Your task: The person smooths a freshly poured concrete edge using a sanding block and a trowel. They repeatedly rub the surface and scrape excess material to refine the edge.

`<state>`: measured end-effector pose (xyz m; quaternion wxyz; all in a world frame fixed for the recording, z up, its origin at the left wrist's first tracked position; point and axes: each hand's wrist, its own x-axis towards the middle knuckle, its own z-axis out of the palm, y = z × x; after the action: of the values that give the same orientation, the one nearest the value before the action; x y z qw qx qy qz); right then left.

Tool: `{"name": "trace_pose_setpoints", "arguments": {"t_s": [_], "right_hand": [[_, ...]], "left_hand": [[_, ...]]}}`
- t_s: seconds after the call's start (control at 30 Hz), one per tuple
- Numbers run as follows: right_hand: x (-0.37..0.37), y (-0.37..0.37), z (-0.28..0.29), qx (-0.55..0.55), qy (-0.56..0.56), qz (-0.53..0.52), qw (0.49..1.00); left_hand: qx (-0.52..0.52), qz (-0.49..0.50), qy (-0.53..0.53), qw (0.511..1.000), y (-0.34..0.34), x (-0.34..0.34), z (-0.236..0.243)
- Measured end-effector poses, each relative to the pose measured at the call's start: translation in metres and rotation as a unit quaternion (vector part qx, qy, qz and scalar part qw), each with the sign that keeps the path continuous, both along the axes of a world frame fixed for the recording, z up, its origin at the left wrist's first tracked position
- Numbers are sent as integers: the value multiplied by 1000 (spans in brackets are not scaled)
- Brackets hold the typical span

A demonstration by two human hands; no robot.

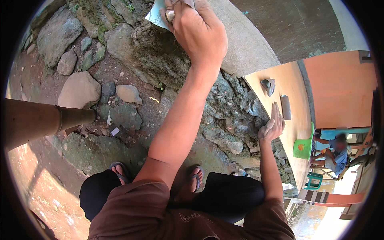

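My left hand (200, 34) is raised at the top edge of the view. Its fingers are closed on a folded sheet (157, 17), pale blue with dark marks on the side that shows. Part of the sheet is cut off by the frame. A metal ring sits on one finger. My right hand (273, 127) rests with fingers stretched out along the edge of a light tan surface (288, 138). Beside its fingertips lies a grey roll-shaped piece (286, 107), and farther up a folded grey piece (269, 86).
A rough stone wall (232, 108) runs under the ledge. Rocks (80, 90) lie on the dirt at left, near a brown pole (48, 120). A green container (303, 147) stands at the tan surface's right end. Beyond it a person (336, 154) sits near a green stool (314, 181).
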<state>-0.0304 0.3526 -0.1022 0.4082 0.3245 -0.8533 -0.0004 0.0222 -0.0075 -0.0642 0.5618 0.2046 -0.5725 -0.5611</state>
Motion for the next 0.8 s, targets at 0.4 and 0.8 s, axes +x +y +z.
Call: {"name": "trace_pose_setpoints", "arguments": {"t_s": [0.4, 0.8], "right_hand": [[-3, 8, -2, 4, 4, 3, 1000], [-3, 12, -7, 18, 24, -2, 1000]], "left_hand": [[-157, 57, 22, 986, 97, -5, -46], [92, 28, 247, 964, 51, 40, -11]]}}
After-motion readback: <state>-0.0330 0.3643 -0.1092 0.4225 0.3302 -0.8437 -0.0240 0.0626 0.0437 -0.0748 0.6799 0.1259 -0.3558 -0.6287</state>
